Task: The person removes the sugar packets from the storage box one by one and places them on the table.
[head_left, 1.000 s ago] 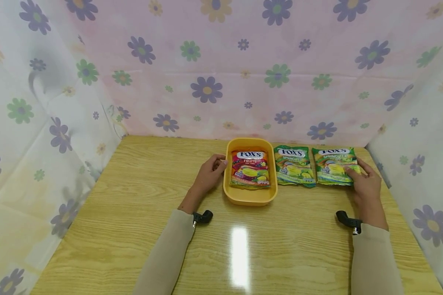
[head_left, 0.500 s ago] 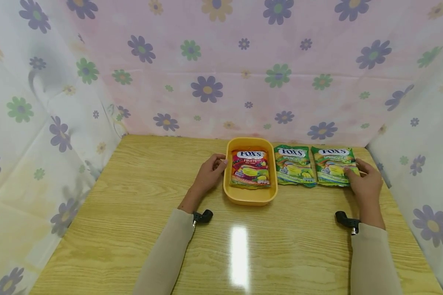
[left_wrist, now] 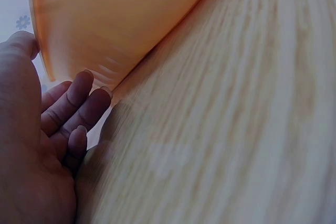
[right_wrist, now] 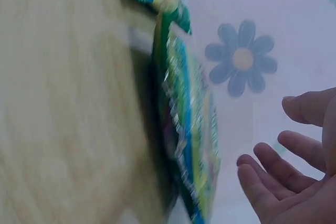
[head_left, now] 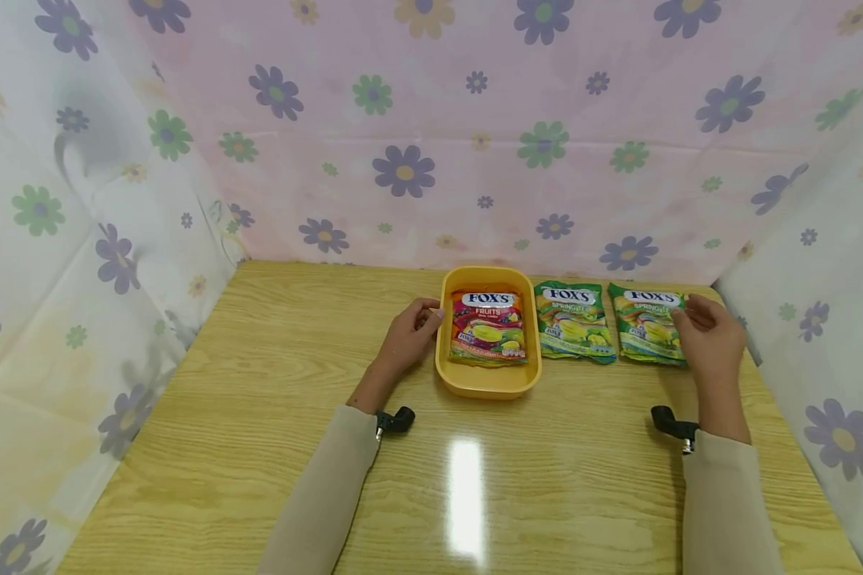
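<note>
A yellow plastic box (head_left: 489, 384) stands on the table, with a red Fox's Fruits candy packet (head_left: 487, 329) lying inside it. My left hand (head_left: 407, 335) is at the box's left side; in the left wrist view its thumb is by the rim and loosely bent fingers (left_wrist: 79, 100) meet the outer wall. To the right of the box lies a green Fox's Spring Tea candy packet (head_left: 575, 323). Beside it is a second green Spring Tea packet (head_left: 649, 323). My right hand (head_left: 712, 343) is at this packet's right edge; the right wrist view shows spread fingers (right_wrist: 278, 171) apart from it.
The wood-grain table (head_left: 273, 415) reaches back to a flower-printed cloth (head_left: 431, 160) hung behind it. More of this cloth (head_left: 845, 335) hangs along the right side. A dark wrist mount (head_left: 676, 427) sits on the right sleeve, and another (head_left: 395, 421) on the left.
My right hand has let go of the far-right green packet, its thumb drawing off the packet's front. This packet has shifted very slightly. The left hand and box stay in place.
</note>
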### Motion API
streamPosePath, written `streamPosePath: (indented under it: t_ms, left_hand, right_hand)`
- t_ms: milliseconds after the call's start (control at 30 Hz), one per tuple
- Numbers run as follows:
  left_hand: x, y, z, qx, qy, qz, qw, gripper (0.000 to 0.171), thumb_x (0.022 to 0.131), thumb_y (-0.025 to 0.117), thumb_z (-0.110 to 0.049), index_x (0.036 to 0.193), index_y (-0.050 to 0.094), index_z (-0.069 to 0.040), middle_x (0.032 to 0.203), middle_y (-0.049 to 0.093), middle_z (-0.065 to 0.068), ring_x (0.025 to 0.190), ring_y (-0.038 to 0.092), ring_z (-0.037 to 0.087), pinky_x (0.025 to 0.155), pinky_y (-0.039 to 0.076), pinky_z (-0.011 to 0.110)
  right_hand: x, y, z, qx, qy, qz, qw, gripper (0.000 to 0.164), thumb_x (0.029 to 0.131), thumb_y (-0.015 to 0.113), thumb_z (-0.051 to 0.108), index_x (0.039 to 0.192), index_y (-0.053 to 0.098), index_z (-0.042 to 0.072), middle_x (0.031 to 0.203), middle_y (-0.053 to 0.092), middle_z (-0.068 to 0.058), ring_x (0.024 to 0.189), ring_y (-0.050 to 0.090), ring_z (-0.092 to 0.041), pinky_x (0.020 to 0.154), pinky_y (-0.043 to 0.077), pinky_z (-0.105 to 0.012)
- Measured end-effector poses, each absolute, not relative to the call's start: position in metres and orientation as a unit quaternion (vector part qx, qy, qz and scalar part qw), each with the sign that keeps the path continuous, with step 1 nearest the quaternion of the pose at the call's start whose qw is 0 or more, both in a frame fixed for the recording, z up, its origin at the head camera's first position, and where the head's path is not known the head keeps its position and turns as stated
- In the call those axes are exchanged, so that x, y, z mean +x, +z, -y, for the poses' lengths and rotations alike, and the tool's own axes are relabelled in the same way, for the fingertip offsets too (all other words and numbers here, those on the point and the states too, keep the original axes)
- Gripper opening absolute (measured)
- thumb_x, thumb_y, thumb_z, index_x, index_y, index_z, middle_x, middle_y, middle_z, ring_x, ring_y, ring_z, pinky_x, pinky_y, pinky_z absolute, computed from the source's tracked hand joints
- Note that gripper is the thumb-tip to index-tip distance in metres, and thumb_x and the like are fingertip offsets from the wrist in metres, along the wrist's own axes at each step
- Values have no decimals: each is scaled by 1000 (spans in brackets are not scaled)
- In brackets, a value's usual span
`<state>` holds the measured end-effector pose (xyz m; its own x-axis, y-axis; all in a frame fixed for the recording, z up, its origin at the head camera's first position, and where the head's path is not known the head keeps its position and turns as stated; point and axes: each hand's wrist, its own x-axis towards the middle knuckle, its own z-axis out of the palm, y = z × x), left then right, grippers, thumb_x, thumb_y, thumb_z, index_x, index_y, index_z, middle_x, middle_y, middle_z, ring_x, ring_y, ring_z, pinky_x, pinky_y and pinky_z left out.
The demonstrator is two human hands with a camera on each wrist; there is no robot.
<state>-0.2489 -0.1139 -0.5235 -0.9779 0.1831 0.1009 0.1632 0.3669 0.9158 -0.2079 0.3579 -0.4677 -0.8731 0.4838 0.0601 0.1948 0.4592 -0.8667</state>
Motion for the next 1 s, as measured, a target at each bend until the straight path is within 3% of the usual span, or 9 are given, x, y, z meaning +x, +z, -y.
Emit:
streamPosePath:
  t_ms: [200,400,633,833,1000]
  left_hand:
    - [-249,-522,113,102,549,-830,10,45,110,56,-48,138,62,-13,107,69,5,91,58,21,81,46,34]
    - [-248,-521,113,98,548,-831,14,45,110,55,-48,138,62,-13,108,69,6,92,58,22,82,46,35]
    - [-248,-521,114,96,546,-832,15,46,110,54,-49,139,61,-13,108,68,6,92,58,22,81,46,35]
    - [-247,-520,113,95,547,-832,15,47,110,55,-49,138,62,-13,107,68,6,91,57,21,80,46,34]
    - [-248,-521,113,96,545,-833,14,46,110,55,-48,139,61,-13,108,68,5,91,57,21,80,46,32]
  right_hand:
    - [-209,-458,-342,-170,490,840,160,52,105,65,30,152,58,9,148,62,-14,114,59,-1,101,49,-20]
    - [-210,-454,-324,-128,485,853,146,53,107,63,31,154,55,8,146,61,-18,111,56,4,101,49,-21]
    - [-214,-459,-304,-43,486,862,134,52,108,63,28,154,54,5,141,63,-22,106,54,11,90,45,-9]
    - [-216,-460,-285,7,494,861,122,50,108,64,27,152,56,5,138,62,-21,108,55,9,93,46,-11]
    - [-217,-459,-271,33,488,866,102,52,108,65,27,154,54,5,140,62,-20,115,60,-4,91,47,-11]
